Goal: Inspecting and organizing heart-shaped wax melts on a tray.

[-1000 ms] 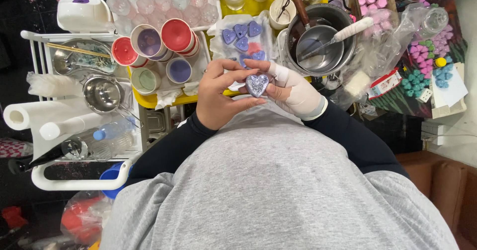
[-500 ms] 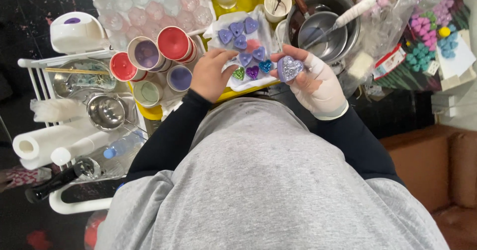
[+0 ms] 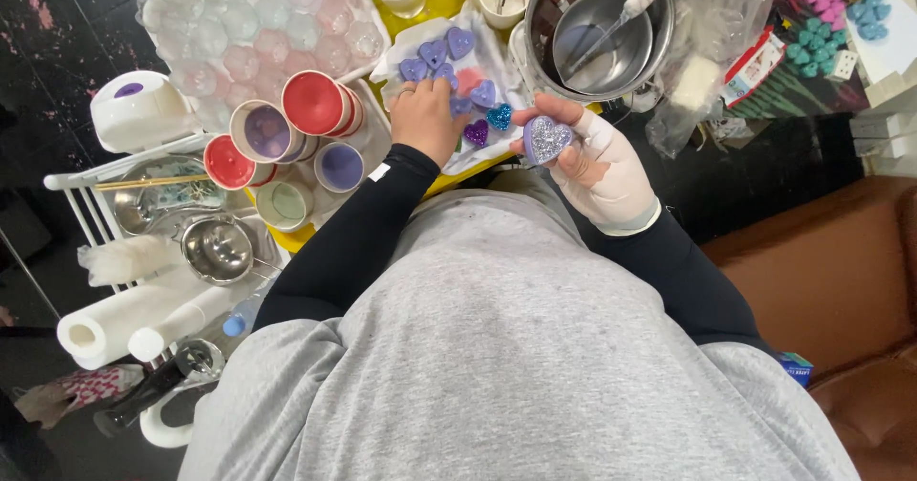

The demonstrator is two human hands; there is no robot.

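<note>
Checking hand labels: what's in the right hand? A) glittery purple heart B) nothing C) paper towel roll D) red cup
A: the right hand holds a glittery purple heart in its fingers, while the left hand rests on the cloth among the other hearts.

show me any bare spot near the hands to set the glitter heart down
Little room. The white cloth shows a bare strip between the hearts and the steel pot. Around the left hand it is crowded with cups.
</note>
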